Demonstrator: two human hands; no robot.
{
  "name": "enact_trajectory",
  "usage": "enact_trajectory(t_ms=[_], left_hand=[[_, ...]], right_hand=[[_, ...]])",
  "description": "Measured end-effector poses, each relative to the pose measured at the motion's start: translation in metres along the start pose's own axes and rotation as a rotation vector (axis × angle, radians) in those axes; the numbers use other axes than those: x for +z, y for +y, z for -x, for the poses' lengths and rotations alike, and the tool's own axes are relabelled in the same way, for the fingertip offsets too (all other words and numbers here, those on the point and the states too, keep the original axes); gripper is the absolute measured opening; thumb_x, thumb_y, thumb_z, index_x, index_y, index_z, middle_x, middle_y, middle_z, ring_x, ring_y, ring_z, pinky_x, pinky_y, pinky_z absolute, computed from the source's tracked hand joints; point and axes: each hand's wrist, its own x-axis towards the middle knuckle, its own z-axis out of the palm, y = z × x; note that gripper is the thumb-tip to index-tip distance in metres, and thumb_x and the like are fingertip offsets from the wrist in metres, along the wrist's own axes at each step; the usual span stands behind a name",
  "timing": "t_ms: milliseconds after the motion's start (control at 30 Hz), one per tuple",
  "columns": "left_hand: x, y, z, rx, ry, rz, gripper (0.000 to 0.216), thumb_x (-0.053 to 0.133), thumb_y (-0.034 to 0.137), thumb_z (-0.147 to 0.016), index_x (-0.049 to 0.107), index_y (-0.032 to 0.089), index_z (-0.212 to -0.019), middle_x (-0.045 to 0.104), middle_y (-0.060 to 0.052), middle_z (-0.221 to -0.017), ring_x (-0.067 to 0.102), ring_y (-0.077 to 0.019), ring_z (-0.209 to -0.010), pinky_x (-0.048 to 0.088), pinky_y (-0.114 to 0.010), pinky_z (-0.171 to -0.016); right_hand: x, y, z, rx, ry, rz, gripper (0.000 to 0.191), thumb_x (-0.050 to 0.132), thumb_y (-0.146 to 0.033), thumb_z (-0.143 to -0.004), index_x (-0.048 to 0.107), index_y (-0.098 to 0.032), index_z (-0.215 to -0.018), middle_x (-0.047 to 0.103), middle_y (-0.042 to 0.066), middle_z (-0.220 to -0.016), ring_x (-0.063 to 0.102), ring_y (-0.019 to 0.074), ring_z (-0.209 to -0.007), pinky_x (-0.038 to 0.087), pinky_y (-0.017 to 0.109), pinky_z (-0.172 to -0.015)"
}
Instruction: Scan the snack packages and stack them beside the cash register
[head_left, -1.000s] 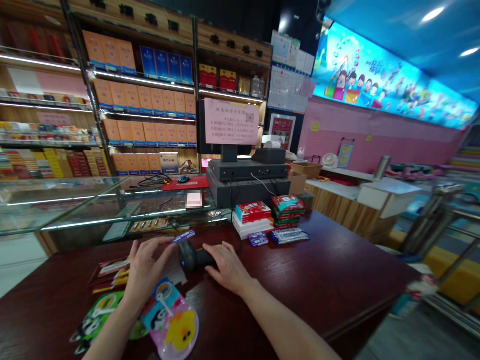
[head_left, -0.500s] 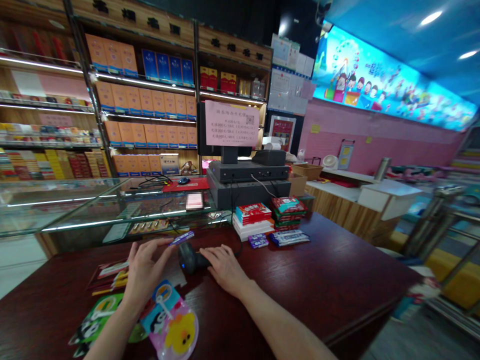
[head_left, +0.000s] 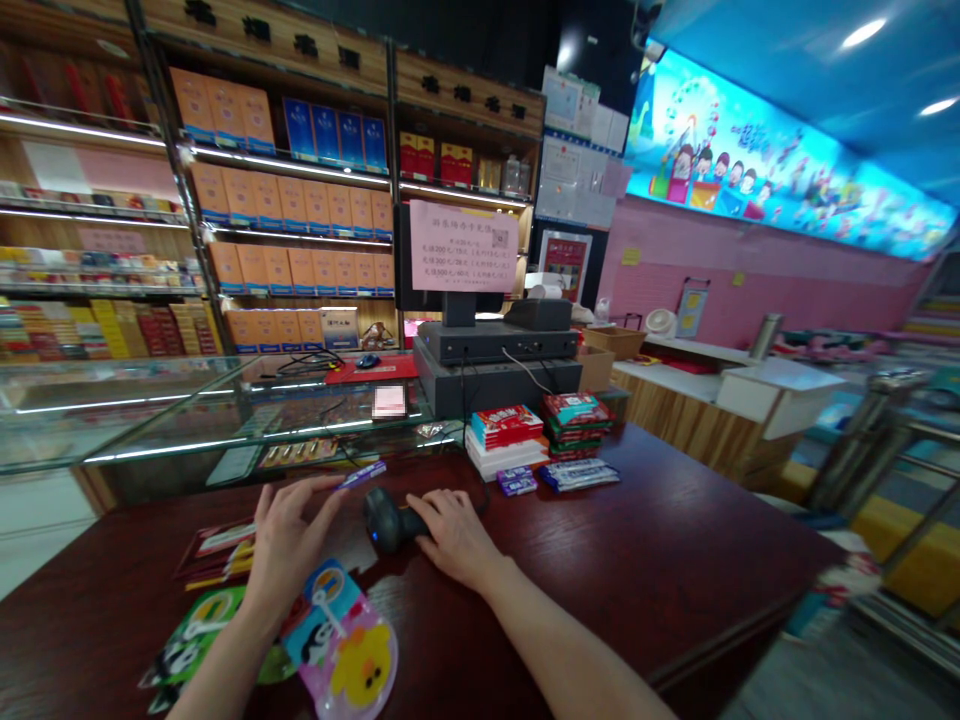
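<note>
Left hand (head_left: 289, 530) is pinching a small purple packet (head_left: 362, 474) between fingertips, holding it just above the head of the barcode scanner (head_left: 386, 518). Right hand (head_left: 454, 530) is lying over the scanner's handle on the dark red counter (head_left: 637, 560); can't tell if it's gripping. Cartoon pouches (head_left: 345, 650) are lying under the left wrist.

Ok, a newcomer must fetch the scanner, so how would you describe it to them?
On the dark red counter, before the glass case, the scanner lies under the right hand, facing a purple packet in the left hand. It is the one black, rounded device there; its neighbours are flat, colourful packets.
</note>
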Motion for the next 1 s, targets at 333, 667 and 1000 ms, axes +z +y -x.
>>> enact_trajectory(t_ms=[333, 667, 1000], left_hand=[[-0.005, 0.003, -0.001, -0.003, 0.030, -0.007, 0.051, 0.047, 0.072, -0.085, 0.072, 0.028, -0.094, 0.078, -0.005, -0.096, 0.068, -0.0276, -0.093, 0.028, -0.054, -0.113], [-0.007, 0.000, -0.003, -0.119, 0.036, 0.007, 0.048, 0.050, 0.068, -0.084, 0.072, 0.028, -0.097, 0.078, -0.004, -0.097, 0.069, -0.0285, -0.097, 0.023, -0.057, -0.117], [-0.005, -0.003, -0.002, -0.172, 0.026, 0.006, 0.046, 0.050, 0.065, -0.083, 0.072, 0.027, -0.096, 0.079, -0.004, -0.095, 0.069, -0.0289, -0.099, 0.020, -0.057, -0.119]], right_hand=[[-0.001, 0.003, 0.001, 0.029, 0.001, 0.026, 0.060, 0.065, -0.021, -0.087, 0.047, -0.017, -0.144, 0.059, 0.011, -0.121, 0.053, 0.0271, -0.110, 0.043, 0.043, -0.094], [-0.008, 0.008, 0.003, 0.023, 0.213, -0.069, 0.067, 0.060, -0.014, -0.086, 0.042, -0.019, -0.150, 0.060, 0.012, -0.118, 0.056, 0.0269, -0.105, 0.048, 0.043, -0.092], [-0.017, 0.013, 0.004, -0.110, 0.278, -0.148, 0.079, 0.058, -0.011, -0.088, 0.026, -0.022, -0.158, 0.055, 0.015, -0.137, 0.054, 0.0278, -0.125, 0.046, 0.043, -0.100]])
